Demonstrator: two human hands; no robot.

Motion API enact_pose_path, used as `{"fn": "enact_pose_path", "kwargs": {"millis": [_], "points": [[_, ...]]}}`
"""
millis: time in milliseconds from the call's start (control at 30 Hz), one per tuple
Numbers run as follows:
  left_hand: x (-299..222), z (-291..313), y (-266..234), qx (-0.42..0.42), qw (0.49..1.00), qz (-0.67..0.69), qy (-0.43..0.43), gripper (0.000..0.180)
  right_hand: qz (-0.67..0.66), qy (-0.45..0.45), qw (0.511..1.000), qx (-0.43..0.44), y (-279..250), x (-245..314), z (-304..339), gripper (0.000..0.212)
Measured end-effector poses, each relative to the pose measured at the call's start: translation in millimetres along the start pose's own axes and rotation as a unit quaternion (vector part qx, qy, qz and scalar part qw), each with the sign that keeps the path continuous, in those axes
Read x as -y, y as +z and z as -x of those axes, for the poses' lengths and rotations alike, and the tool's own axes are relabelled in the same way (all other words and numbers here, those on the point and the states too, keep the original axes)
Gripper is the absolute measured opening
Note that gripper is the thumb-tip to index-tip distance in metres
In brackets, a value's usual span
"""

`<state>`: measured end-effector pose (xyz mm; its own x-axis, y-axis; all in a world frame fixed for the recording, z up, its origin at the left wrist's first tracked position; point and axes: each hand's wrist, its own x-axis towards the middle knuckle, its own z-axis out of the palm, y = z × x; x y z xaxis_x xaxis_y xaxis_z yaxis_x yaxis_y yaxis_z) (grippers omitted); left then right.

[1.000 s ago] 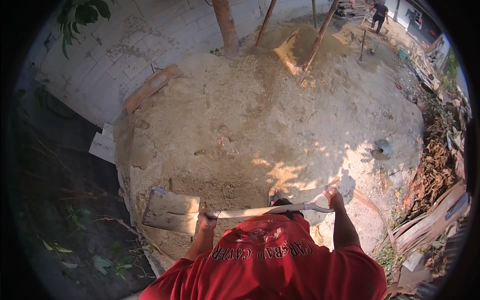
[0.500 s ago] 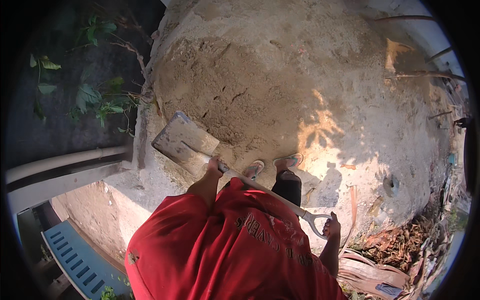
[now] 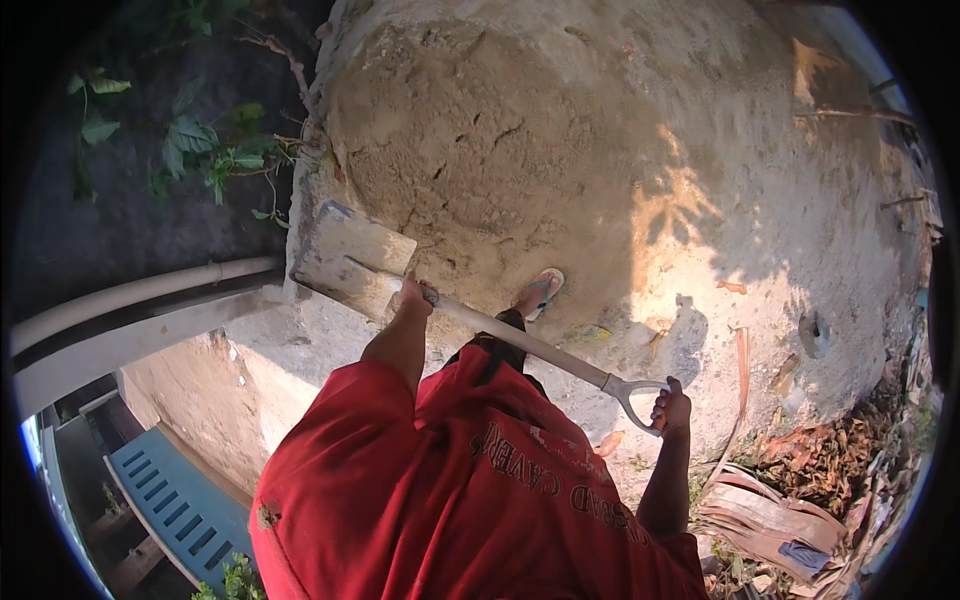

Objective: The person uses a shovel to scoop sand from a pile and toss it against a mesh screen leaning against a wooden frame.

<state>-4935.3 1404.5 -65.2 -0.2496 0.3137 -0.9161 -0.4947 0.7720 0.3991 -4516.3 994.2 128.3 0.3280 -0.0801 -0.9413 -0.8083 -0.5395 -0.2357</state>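
A shovel [image 3: 520, 345] lies slantwise across the front of my body. Its broad, flat blade [image 3: 352, 255], coated with grey dirt, is at the left edge of a patch of damp, rough sand mix [image 3: 470, 150]. My left hand [image 3: 417, 294] is wrapped round the shaft just behind the blade. At the other end, my right hand [image 3: 672, 408] grips the pale D-shaped handle. One sandalled foot [image 3: 543, 292] shows below the shaft, at the near edge of the patch; the other foot is hidden.
On the left run a pale pipe [image 3: 150, 300] and a ledge beside dark ground, with leafy branches [image 3: 195, 140] above. A blue slotted plastic panel [image 3: 185, 505] stands lower left. Dry leaves [image 3: 820, 460] and flattened brown sheaths [image 3: 770, 515] lie at lower right.
The shovel has swung slightly, its blade shifting up and left and its handle up. One of my feet has gone out of sight. The whole view has shifted a little.
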Motion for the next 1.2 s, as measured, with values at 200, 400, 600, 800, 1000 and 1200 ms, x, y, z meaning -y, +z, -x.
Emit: {"fn": "enact_pose_path", "kwargs": {"millis": [200, 400, 600, 800, 1000, 1200], "points": [[3, -17, 24, 0.159, 0.986, -0.042, -0.040, 0.019, -0.148, -0.001, 0.989, 0.025, -22, -104, -25, 0.036], [122, -41, 71, 0.177, 0.964, -0.169, -0.104, 0.021, -0.191, 0.066, 0.970, -0.135, -68, -194, -27, 0.044], [276, -93, 49, 0.078, 0.948, -0.148, -0.269, 0.023, -0.126, -0.017, 0.921, -0.370, -119, -279, -18, 0.043], [269, -184, 67, 0.062, 0.944, -0.217, -0.241, 0.023, -0.166, 0.079, 0.891, -0.414, -56, -287, -59, 0.040], [-59, -373, 231, 0.126, 0.964, -0.229, -0.058, 0.020, -0.274, 0.105, 0.943, -0.158, 309, -189, -190, 0.041], [-86, -376, 249, 0.171, 0.969, -0.172, -0.053, 0.019, -0.236, 0.091, 0.957, -0.144, 346, -146, -160, 0.045]]}}
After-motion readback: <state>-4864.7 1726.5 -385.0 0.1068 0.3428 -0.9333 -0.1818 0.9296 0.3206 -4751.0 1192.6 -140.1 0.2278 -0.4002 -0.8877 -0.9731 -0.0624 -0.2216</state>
